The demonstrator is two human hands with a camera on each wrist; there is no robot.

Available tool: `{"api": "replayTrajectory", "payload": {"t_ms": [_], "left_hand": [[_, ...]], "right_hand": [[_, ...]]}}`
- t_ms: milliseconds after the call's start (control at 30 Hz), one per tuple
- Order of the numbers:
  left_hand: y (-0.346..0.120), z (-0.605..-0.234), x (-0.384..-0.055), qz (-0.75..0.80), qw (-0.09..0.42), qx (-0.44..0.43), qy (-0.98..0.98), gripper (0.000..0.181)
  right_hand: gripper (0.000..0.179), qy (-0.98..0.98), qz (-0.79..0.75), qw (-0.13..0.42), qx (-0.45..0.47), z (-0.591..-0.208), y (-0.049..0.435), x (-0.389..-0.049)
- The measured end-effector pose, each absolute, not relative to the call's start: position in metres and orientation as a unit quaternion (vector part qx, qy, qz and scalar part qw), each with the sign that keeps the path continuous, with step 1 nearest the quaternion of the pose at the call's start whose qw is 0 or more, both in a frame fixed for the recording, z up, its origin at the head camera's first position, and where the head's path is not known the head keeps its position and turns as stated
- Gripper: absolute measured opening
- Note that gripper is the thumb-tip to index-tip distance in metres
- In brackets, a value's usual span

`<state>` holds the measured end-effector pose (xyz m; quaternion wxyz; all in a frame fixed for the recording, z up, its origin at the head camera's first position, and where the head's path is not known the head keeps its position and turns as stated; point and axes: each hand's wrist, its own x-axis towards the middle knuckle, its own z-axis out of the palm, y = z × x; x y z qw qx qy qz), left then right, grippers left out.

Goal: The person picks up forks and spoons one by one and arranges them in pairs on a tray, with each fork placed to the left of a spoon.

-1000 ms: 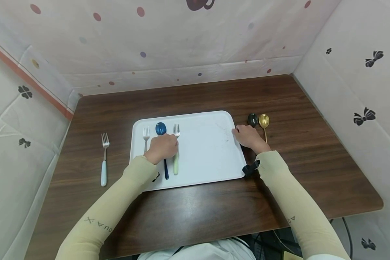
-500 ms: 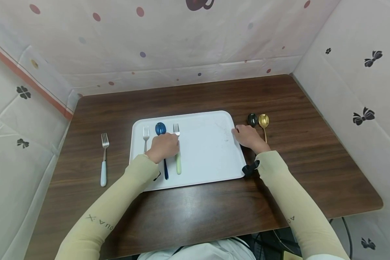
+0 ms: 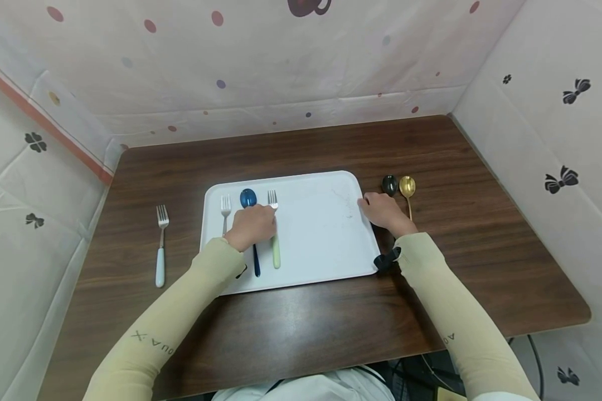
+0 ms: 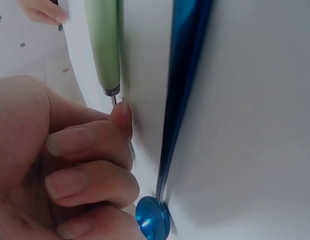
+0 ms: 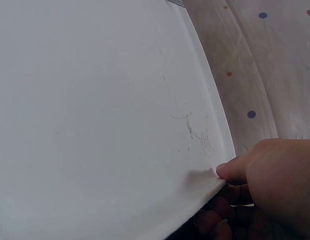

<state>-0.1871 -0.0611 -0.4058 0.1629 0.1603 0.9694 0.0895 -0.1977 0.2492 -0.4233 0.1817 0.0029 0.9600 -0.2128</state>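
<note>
A white tray [image 3: 326,239] lies on the wooden table. My left hand [image 3: 252,228] is over its left part and pinches a green-handled fork [image 3: 276,253] at the metal neck; in the left wrist view the thumb and index finger meet just past the green handle, other fingers curled. Beside it on the tray lies a blue spoon [image 3: 248,197], its middle hidden by the hand in the head view. Another fork [image 3: 226,205] lies further left, partly covered by the hand. At the tray's right edge, my right hand [image 5: 284,185] grips the rim, thumb on top and fingers below.
A fork with a pale blue handle [image 3: 160,264] lies on the table [image 3: 291,334] left of the tray. A black spoon [image 3: 389,185] and a gold spoon [image 3: 407,186] lie near the right hand. Patterned cloth walls stand behind and at both sides.
The green-handled fork's lower end has swung slightly to the right, and the left hand has shifted a little right with it. The right hand and the tray have stayed still.
</note>
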Motion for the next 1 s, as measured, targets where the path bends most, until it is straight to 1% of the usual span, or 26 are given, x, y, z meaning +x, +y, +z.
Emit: {"api": "replayTrajectory", "payload": {"t_ms": [200,1000], "left_hand": [[-0.065,-0.402,-0.187,0.081,0.163,0.163,0.970,0.022],[-0.091,-0.389,-0.183,0.082,0.160,0.128,0.975,0.032]], "right_hand": [[0.049,0.961,-0.212,0.179,0.002,-0.423,0.249,-0.198],[0.049,0.959,-0.218,0.182,-0.003,-0.424,0.250,-0.197]]}}
